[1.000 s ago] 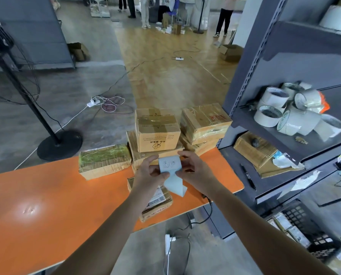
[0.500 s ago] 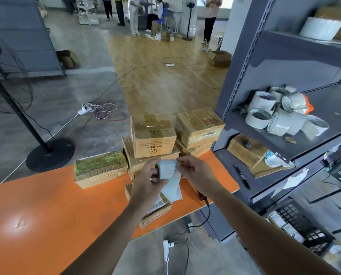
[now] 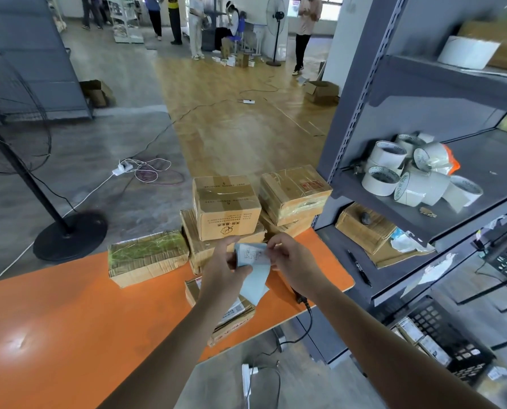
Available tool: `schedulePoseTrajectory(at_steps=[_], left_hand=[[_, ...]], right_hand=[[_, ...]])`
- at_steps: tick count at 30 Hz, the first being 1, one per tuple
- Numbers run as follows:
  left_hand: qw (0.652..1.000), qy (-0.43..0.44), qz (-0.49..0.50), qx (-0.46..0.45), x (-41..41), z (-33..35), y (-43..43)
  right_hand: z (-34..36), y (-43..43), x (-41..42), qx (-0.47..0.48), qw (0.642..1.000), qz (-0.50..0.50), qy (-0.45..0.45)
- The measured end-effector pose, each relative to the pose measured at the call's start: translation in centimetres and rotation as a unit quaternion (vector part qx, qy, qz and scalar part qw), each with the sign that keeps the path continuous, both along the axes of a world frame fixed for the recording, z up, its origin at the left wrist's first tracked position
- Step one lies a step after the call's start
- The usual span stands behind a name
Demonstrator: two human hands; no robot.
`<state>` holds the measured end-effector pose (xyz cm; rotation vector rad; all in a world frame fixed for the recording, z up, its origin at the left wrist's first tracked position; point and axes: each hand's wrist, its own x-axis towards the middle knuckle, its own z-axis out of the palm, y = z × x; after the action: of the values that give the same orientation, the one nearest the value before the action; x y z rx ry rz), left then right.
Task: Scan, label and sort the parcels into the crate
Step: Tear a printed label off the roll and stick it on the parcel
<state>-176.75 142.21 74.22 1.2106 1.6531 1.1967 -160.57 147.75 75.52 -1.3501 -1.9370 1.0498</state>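
Head view: a wide hall is shown, floored in grey concrete with a band of wooden boards (image 3: 231,128) down the middle. A grey steel shelf unit (image 3: 361,113) is stood at the right, with rolls of tape (image 3: 408,175) heaped on one shelf. A black crate (image 3: 452,346) is set low beside it, with small packets inside. An orange worktop (image 3: 69,320) is spread across the foreground. Brown taped parcels (image 3: 225,208) are stacked at its far edge, and a flat labelled parcel (image 3: 231,317) is laid at its near edge. Above that parcel a label strip (image 3: 253,273) is held. It is pale blue, curled over at the top, with dark print on a white face. Its left side is pinched in the fingers of the left hand (image 3: 221,273), and its upper right corner in those of the right hand (image 3: 293,261).
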Motion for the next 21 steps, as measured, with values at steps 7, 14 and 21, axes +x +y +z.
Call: schedulePoseTrajectory(at_steps=[7, 14, 21], left_hand=[[0.999, -0.028, -0.004, -0.020, -0.1, -0.4, 0.5], [0.999, -0.024, -0.048, 0.003, 0.2, -0.3, 0.0], [0.996, -0.073, -0.060, 0.002, 0.7, -0.6, -0.1]], right_hand=[[-0.2, -0.4, 0.7, -0.082, 0.995, 0.028, 0.057], [-0.2, 0.1, 0.9, -0.200, 0.957, -0.074, 0.195], [-0.8, 0.9, 1.3, -0.268, 0.941, -0.111, 0.177]])
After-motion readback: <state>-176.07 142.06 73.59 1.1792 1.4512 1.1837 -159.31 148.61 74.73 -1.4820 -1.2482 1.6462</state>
